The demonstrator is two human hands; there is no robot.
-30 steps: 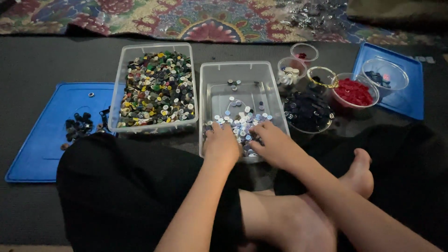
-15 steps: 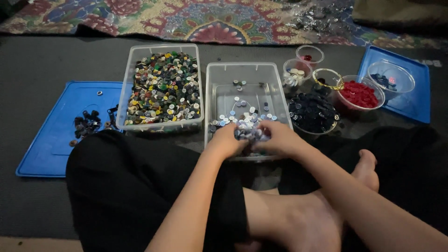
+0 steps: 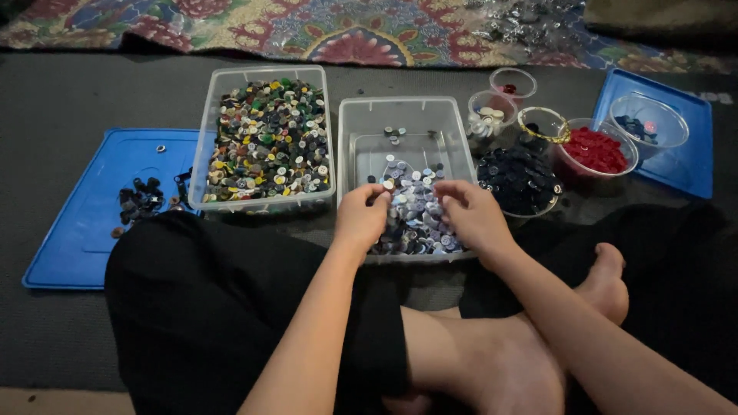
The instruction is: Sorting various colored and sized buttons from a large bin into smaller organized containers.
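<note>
Sorting continues: both hands, left (image 3: 361, 219) and right (image 3: 473, 215), pinch pale buttons (image 3: 415, 219) in the bin (image 3: 407, 115); the mixed tub (image 3: 265, 138) left of it remains full.

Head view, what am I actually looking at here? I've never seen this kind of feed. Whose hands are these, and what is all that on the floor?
The camera sits on a seated person's head and looks down past their crossed legs. Both bare hands, the left hand and the right hand, are in a clear plastic tub on a pile of pale white and lilac buttons. Whether either pinches a button is too small to tell. Beside it stands a clear plastic tub of mixed coloured buttons. To the right are a bowl of dark buttons and a bowl of red buttons. A flat blue plastic lid lies on the left.
</note>
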